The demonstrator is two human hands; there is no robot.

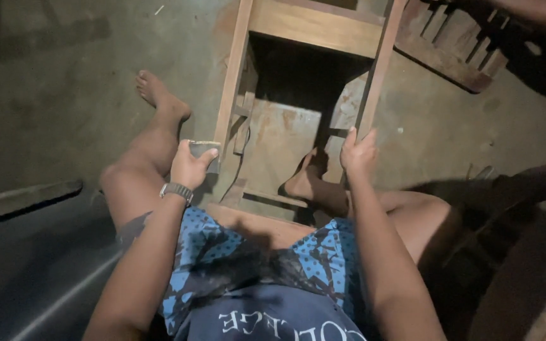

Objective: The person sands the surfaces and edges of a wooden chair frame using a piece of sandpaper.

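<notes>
Head view, left to right. My left hand (189, 165) is gripping a small grey block (202, 149), probably a sanding pad, though the dim light is making that hard to judge; I am pressing it against the left rail of the wooden frame (232, 82). The frame is lying tilted over my knees on the concrete floor (58, 82). My right hand (357, 153) is clenching around the right rail (374, 82). Risk: the frame could be slipping sideways if my right grip loosens. No packages or signs are showing; only pale lettering on my dark shirt (273, 319)
</notes>
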